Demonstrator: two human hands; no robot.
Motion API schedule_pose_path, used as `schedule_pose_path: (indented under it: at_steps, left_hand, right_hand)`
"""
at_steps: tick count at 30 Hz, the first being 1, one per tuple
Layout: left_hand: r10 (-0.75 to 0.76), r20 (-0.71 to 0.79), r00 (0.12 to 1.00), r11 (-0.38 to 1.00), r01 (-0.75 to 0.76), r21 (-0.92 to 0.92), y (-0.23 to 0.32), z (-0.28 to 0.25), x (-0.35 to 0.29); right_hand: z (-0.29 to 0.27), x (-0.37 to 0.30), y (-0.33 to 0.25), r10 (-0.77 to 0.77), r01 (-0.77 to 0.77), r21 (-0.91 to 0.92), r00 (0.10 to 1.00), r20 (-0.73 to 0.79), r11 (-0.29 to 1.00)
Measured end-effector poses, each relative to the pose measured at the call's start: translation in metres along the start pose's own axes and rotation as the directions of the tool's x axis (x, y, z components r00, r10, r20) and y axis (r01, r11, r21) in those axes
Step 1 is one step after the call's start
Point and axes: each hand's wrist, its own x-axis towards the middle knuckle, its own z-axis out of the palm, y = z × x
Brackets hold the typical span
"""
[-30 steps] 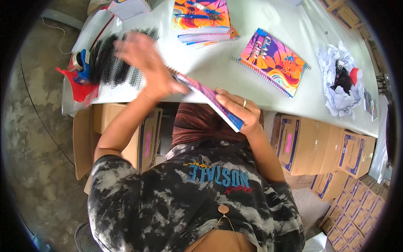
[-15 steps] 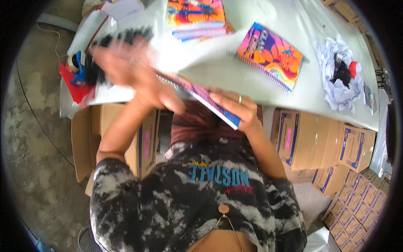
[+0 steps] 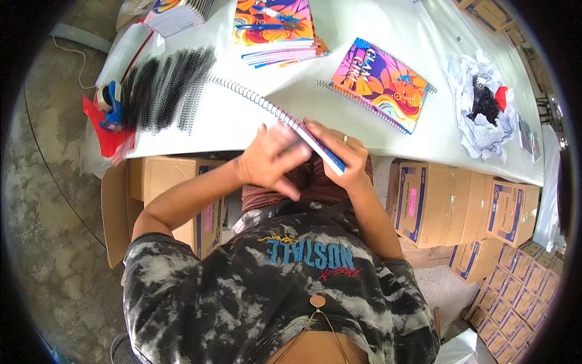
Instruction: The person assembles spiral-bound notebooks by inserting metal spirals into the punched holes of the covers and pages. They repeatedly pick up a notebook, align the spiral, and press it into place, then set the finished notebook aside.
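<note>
Both hands are gripping a notebook block point(image 3: 318, 144) at the desk's point(image 3: 242, 121) near edge: left hand point(image 3: 270, 159) pressing its face, right hand point(image 3: 342, 161) fingers clasping its lower end. A wire spiral point(image 3: 254, 100) is protruding from its top, near black coils point(image 3: 163, 88).

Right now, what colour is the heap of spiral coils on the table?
Black; the spiral coils show best in the head view, at the table's left end.

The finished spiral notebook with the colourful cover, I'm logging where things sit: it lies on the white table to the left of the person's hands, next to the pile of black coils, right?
Not quite. The head view shows the finished spiral notebook on the white table to the right of the hands, toward the crumpled white paper. The pile of black coils lies on the left.
</note>
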Motion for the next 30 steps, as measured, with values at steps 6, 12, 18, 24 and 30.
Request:
schedule_pose_path:
  at_steps: [6, 12, 18, 24, 30]
  left_hand:
    - [0.350, 0.271, 0.897, 0.384, -0.402, 0.831, -0.048, 0.014, -0.008]
    - [0.226, -0.117, 0.967, 0.965, -0.206, 0.162, -0.019, 0.006, 0.024]
    - [-0.010, 0.209, 0.978, 0.974, 0.057, -0.217, 0.005, 0.022, -0.005]
    - [-0.157, 0.010, 0.988, 0.988, 0.156, 0.018, -0.004, 0.015, 0.037]
    - [-0.169, 0.085, 0.982, 0.962, 0.183, -0.200, 0.038, 0.028, 0.009]
  right_hand:
    - [0.009, 0.003, -0.004, -0.061, 0.065, -0.033, 0.992, 0.111, 0.997]
    - [0.007, 0.001, 0.002, 0.001, 0.001, -0.050, 1.000, 0.030, 0.999]
    - [0.007, 0.001, 0.006, 0.109, -0.109, -0.017, 0.994, -0.014, 0.994]
    - [0.012, 0.004, -0.003, 0.073, -0.069, -0.046, 0.994, 0.088, 0.997]
    - [0.000, 0.008, 0.003, 0.084, -0.082, 0.051, 0.996, -0.036, 0.995]
